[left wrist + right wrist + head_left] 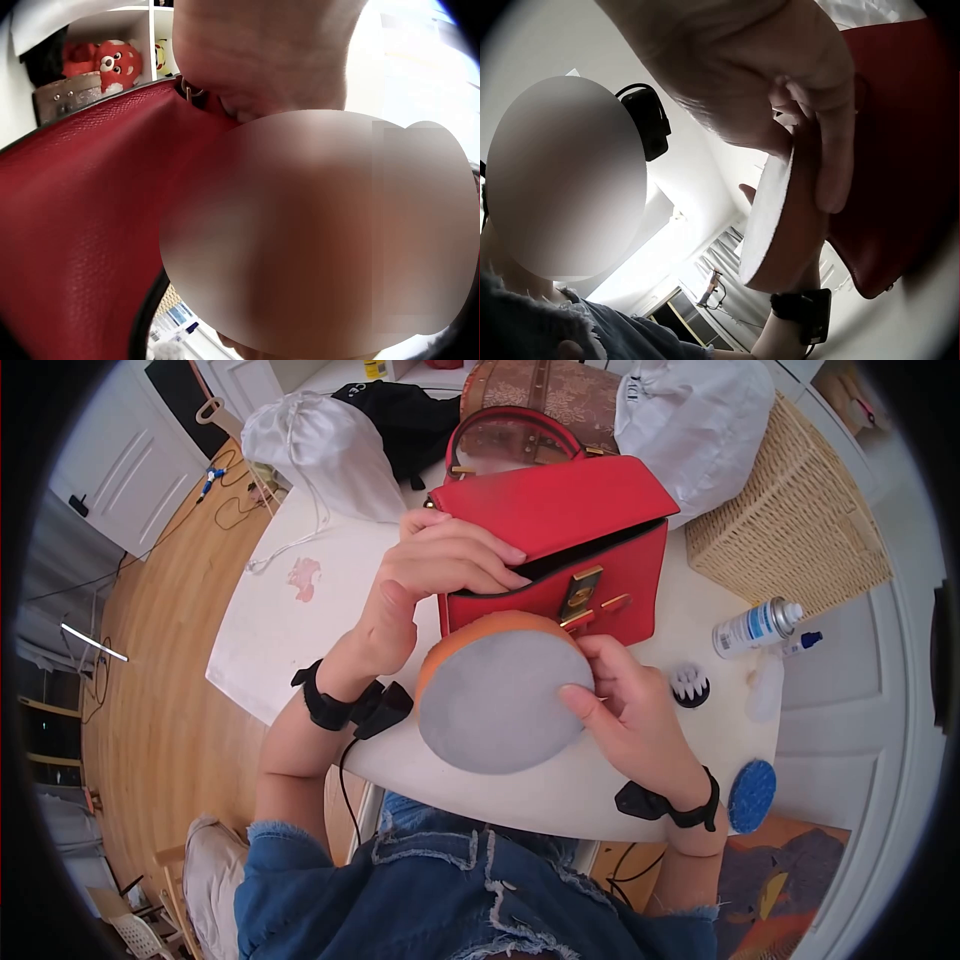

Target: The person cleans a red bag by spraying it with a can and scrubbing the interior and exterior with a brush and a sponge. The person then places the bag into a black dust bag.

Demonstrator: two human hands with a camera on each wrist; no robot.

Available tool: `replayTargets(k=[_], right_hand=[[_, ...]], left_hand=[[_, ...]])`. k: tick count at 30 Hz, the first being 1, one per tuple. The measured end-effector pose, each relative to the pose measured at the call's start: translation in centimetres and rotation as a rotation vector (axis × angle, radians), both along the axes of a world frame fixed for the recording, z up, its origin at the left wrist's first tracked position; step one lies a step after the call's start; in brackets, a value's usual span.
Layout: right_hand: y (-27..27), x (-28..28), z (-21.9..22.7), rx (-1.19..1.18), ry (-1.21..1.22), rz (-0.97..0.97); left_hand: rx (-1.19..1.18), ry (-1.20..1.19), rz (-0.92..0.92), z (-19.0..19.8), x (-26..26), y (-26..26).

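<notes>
A red handbag (560, 510) with gold hardware stands on the white table, its dark opening showing under the flap. The left hand (420, 580) reaches over the bag's left side, fingers extended with their tips at the opening and the thumb standing apart. In front of the bag, the right hand (640, 710) grips a thick round pad (500, 700) by its right edge, thumb on the flat grey face and fingers behind. The pad's side is orange; it overlaps the lower front of the bag. From the right wrist, the pad (769, 225) appears edge-on beside the red leather.
White dust bags (325, 455) and a brown patterned bag (545, 400) line the back. To the right are a woven basket (790, 510), a spray can (750, 630), a small brush (690, 685) and a blue round pad (752, 796) at the table edge.
</notes>
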State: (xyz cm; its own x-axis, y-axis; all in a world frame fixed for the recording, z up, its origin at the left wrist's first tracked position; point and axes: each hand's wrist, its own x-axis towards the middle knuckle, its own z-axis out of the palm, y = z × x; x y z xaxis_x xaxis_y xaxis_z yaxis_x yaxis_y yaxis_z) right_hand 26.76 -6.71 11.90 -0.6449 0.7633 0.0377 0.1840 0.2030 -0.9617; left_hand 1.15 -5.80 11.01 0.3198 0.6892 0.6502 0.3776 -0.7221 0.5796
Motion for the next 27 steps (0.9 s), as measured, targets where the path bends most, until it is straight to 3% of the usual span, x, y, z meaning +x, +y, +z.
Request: replayTargets(k=[4, 7, 10, 16, 20, 23, 25, 27], right_hand=[[-0.1, -0.6, -0.4, -0.005, -0.141, 0.039], [0.2, -1.1, -3.3, -0.093, -0.216, 0.118], [0.5, -1.3, -4.0, -0.005, -0.281, 0.131], [0.5, -1.3, -2.4, -0.388, -0.012, 0.043], [1.0, -1.0, -3.3, -0.39, -0.063, 0.063], [2.8, 0.2, -3.0, -0.297, -0.267, 0.162], [3.7, 1.3, -1.8, -0.117, -0.553, 0.318], [4.0, 2.1, -1.2, -0.174, -0.509, 0.297]], left_hand=[[0.01, 0.01, 0.018, 0.1, 0.1, -0.1], [0.012, 0.025, 0.027, 0.1, 0.1, 0.0], [0.015, 0.036, 0.032, 0.2, 0.0, 0.0], [0.01, -0.012, 0.049, -0.1, -0.1, 0.3], [0.013, -0.007, 0.047, -0.1, -0.2, 0.3], [0.007, 0.015, 0.043, 0.0, -0.1, 0.2], [0.007, 0.015, 0.041, 0.0, 0.0, 0.2], [0.01, 0.015, 0.051, -0.2, -0.1, 0.3]])
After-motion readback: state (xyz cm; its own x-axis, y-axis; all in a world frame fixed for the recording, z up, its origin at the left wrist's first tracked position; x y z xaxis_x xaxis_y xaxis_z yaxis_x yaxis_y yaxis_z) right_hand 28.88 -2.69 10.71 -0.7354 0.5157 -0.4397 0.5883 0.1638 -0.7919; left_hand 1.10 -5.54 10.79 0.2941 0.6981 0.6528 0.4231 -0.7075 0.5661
